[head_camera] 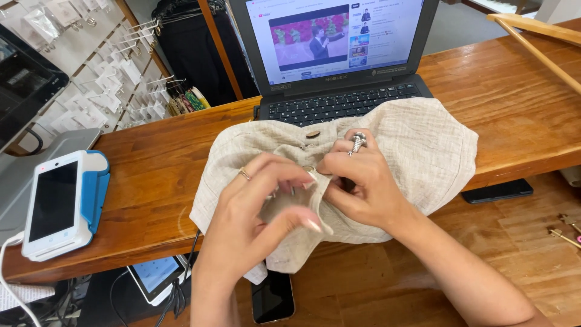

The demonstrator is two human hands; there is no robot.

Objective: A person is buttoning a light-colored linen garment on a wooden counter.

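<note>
Wooden desk (151, 175) carries soft, light beige woven linen garment (423, 151); left hand (254, 212) and right hand (363, 181) pinch its buttoned edge.

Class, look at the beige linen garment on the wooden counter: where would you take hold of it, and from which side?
Probably pinch the buttoned front edge of the beige garment from the near side, as the left hand and right hand do: the cloth lies limp and bunched, and that folded edge gives firm purchase.

Your arms are bare, no sleeves. Your left hand (251, 218) wears a thin gold ring and pale polished nails; your right hand (363, 181) a chunky twisted silver ring.
</note>
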